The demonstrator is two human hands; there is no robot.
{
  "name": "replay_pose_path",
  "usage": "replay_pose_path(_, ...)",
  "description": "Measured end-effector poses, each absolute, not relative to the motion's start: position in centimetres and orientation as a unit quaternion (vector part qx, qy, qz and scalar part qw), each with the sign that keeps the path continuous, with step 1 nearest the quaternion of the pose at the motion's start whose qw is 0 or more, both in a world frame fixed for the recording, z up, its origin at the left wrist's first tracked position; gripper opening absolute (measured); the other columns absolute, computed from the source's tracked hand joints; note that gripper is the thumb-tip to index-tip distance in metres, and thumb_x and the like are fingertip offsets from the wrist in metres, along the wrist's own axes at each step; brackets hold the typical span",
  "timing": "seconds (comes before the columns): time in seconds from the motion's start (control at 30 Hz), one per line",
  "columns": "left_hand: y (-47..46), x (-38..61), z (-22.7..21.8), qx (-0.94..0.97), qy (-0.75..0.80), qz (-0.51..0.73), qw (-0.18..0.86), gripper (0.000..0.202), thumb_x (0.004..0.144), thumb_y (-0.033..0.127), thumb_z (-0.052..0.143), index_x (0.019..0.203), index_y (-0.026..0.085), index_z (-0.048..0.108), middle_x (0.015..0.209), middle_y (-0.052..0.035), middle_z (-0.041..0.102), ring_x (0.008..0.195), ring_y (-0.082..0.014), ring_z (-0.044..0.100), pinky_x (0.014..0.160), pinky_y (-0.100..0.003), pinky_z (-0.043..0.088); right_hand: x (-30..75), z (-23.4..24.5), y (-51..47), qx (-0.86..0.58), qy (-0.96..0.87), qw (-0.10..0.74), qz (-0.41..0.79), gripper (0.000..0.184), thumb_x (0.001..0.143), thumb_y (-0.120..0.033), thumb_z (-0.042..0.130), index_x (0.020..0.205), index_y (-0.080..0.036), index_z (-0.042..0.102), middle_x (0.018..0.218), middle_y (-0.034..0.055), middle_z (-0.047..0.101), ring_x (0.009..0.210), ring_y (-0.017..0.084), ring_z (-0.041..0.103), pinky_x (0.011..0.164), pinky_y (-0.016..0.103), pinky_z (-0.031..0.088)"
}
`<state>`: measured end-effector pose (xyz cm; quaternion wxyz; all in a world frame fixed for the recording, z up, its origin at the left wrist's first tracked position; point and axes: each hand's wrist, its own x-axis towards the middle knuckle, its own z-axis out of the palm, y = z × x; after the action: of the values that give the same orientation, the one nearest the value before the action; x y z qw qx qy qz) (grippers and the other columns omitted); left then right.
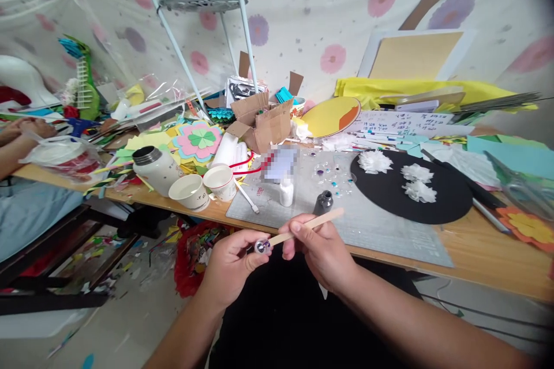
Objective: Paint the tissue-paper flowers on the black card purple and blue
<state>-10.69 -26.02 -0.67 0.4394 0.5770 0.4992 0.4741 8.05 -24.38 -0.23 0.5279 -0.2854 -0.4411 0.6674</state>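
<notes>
My left hand [234, 262] pinches a small clear round piece with dark and purple bits in it [262, 247], in front of the table's edge. My right hand [318, 248] grips a flat wooden craft stick [322, 218], whose left end meets the small piece. Just beyond my hands, on the grey cutting mat [415, 242], stand a small white bottle [286, 191] and a small dark bottle [324, 202]. Clear droplets with dark and blue spots [333, 176] lie behind them. To the right is a black disc [367, 196] carrying several white ruffled paper flowers [374, 161].
Two paper cups [189, 192] and an uncapped flask [156, 170] stand left of the mat. Behind are an open cardboard box [270, 127] and a shelf stand [203, 0]. Scissors [515, 179] lie far right. Another person's hands [32, 127] rest at far left.
</notes>
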Motion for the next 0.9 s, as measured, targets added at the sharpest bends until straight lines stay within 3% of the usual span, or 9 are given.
replay_pose_path(0.2, -26.7, -12.8, -0.8, 0.562, 0.518, 0.482, 0.428, 0.020, 0.066, 0.021, 0.082, 0.086, 0.021, 0.079, 0.075, -0.0025, 0.078, 0.069, -0.0186, 0.072, 0.066, -0.027, 0.056, 7.7, 2.5, -24.7, -0.250, -0.757, 0.477, 0.369, 0.024, 0.096, -0.021, 0.051, 0.084, -0.015, 0.071, 0.072, 0.0054, 0.072, 0.065, 0.011, 0.065, 0.063, 0.022, 0.051)
replay_pose_path(0.27, -26.9, -13.5, -0.7, 0.564, 0.520, 0.480, 0.425, 0.021, 0.065, 0.021, 0.082, 0.085, 0.021, 0.080, 0.075, -0.0030, 0.078, 0.069, -0.0188, 0.071, 0.066, -0.027, 0.055, 7.2, 2.9, -24.4, -0.232, -0.790, 0.458, 0.335, 0.025, 0.096, -0.019, 0.050, 0.083, -0.015, 0.071, 0.074, 0.0057, 0.072, 0.067, 0.011, 0.064, 0.065, 0.022, 0.051)
replay_pose_path(0.37, -27.1, -14.4, -0.8, 0.571, 0.519, 0.475, 0.423, 0.018, 0.063, 0.022, 0.083, 0.081, 0.020, 0.080, 0.071, -0.0034, 0.077, 0.066, -0.0188, 0.069, 0.064, -0.027, 0.054, 5.8, 2.2, -24.0, -0.233, -0.749, 0.448, 0.428, 0.027, 0.097, -0.026, 0.051, 0.080, -0.015, 0.070, 0.067, 0.0033, 0.068, 0.060, 0.011, 0.061, 0.058, 0.022, 0.049)
replay_pose_path(0.47, -27.2, -15.2, -1.3, 0.566, 0.525, 0.480, 0.418, 0.015, 0.063, 0.023, 0.082, 0.078, 0.020, 0.080, 0.071, -0.0034, 0.077, 0.066, -0.0184, 0.068, 0.064, -0.027, 0.053, 4.1, 0.6, -23.8, -0.257, -0.585, 0.441, 0.630, 0.027, 0.089, -0.040, 0.064, 0.079, -0.015, 0.070, 0.062, 0.0012, 0.066, 0.055, 0.011, 0.060, 0.053, 0.022, 0.050)
replay_pose_path(0.53, -27.3, -15.6, -1.6, 0.557, 0.531, 0.486, 0.415, 0.013, 0.064, 0.023, 0.080, 0.077, 0.020, 0.079, 0.071, -0.0033, 0.076, 0.065, -0.0182, 0.068, 0.064, -0.027, 0.053, 3.0, -0.4, -23.8, -0.273, -0.485, 0.446, 0.701, 0.032, 0.082, -0.047, 0.072, 0.079, -0.015, 0.070, 0.059, 0.0004, 0.067, 0.053, 0.011, 0.061, 0.053, 0.023, 0.051)
replay_pose_path(0.9, -28.3, -17.9, -3.2, 0.512, 0.558, 0.510, 0.408, 0.022, 0.070, 0.032, 0.074, 0.087, 0.018, 0.075, 0.074, -0.0049, 0.078, 0.067, -0.0214, 0.072, 0.065, -0.032, 0.057, -0.9, -1.1, -24.3, -0.304, -0.383, 0.480, 0.728, 0.036, 0.078, -0.053, 0.070, 0.080, -0.017, 0.068, 0.052, -0.0018, 0.064, 0.047, 0.011, 0.060, 0.052, 0.025, 0.050)
